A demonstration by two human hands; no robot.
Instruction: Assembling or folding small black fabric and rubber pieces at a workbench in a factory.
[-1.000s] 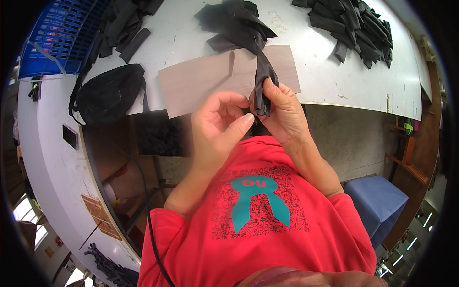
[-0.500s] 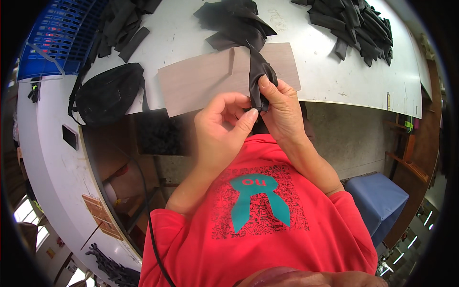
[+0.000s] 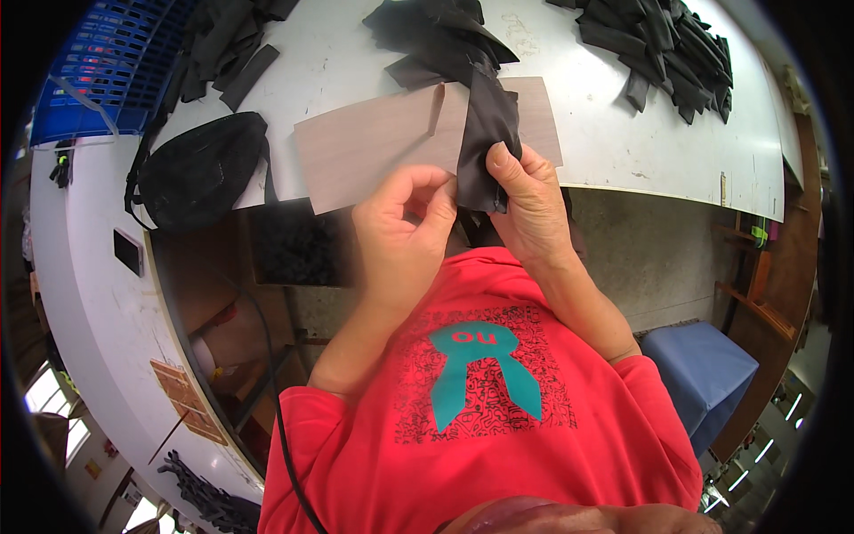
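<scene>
A strip of dark fabric (image 3: 485, 133) hangs between my hands, its far end running up to a heap of dark fabric pieces (image 3: 436, 40) on the table. My right hand (image 3: 536, 200) is closed on the strip's near right side, thumb on top. At the strip's lower left edge, my left hand (image 3: 402, 222) has thumb and forefinger pinched together; the exact spot they grip is small. Beneath the strip, a greyish-brown board (image 3: 356, 165) with a raised narrow flap (image 3: 437, 110) lies over the table edge.
More dark fabric pieces are heaped at the far right (image 3: 663, 53) and far left (image 3: 218, 53) of the white table (image 3: 623, 160). On the left are a black pouch (image 3: 203, 173), a blue plastic basket (image 3: 111, 67) and a phone (image 3: 128, 253). A blue covered stool (image 3: 698, 374) stands at right.
The strip has been opened out from a bunched fold and now hangs flatter and wider. My left hand has shifted slightly left; my right hand keeps its hold.
</scene>
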